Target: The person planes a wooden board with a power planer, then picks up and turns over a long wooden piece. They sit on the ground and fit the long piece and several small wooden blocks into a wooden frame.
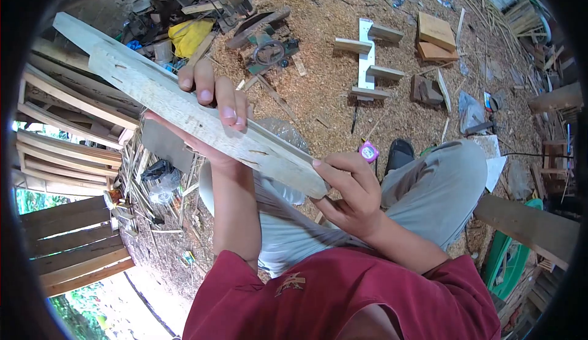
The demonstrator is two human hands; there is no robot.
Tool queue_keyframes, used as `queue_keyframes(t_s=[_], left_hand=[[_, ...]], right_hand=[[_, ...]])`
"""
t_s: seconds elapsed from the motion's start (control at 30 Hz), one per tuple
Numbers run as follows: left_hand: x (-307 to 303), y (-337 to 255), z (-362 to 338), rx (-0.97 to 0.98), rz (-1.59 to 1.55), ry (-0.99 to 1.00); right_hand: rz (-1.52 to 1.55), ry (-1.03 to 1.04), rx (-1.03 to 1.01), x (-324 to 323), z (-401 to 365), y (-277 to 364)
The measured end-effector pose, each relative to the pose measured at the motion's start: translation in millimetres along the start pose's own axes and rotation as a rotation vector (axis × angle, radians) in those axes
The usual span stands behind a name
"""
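Note:
A long pale wooden board (165, 104) with small slots slants across the view from upper left to centre, raised above my lap. My left hand (214, 98) is wrapped round its middle, with the fingers over the upper edge and the palm behind. At the lower right end, my right hand (352, 193) pinches the board between thumb and fingers. Part of the left palm is hidden by the wood. Beyond my knees, a white bar with short wooden crosspieces (366, 61) lies on the sawdust.
A pink tape measure (368, 151) and a dark sandal (400, 155) are near my knee. Brown wood blocks (436, 31) lie at upper right. A yellow bag (191, 37) is at upper left, curved wooden frames (73, 98) at left, and a green chair (505, 266) at right.

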State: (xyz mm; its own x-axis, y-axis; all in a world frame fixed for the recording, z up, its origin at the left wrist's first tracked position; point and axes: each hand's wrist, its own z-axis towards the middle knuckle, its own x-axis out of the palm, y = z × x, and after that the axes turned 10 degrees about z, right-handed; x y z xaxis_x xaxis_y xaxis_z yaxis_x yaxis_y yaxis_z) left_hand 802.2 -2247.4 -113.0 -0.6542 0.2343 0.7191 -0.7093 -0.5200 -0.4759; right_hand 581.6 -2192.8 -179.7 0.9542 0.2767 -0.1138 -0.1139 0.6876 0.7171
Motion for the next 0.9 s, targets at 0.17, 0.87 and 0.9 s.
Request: queue_keyframes(t_s=[0.17,0.87,0.9], left_hand=[[0.5,-3.4,1.1,-0.002,-0.015,0.025],[0.6,-3.0,-2.8,0.017,0.045,-0.049],[0.8,-2.5,-2.6,0.019,0.05,-0.047]], right_hand=[[-0.012,0.008,-0.002,-0.4,0.5,-0.6],[-0.049,0.012,0.038,-0.1,1.9,-0.2],[-0.052,0.01,0.04,-0.3,1.9,-0.5]])
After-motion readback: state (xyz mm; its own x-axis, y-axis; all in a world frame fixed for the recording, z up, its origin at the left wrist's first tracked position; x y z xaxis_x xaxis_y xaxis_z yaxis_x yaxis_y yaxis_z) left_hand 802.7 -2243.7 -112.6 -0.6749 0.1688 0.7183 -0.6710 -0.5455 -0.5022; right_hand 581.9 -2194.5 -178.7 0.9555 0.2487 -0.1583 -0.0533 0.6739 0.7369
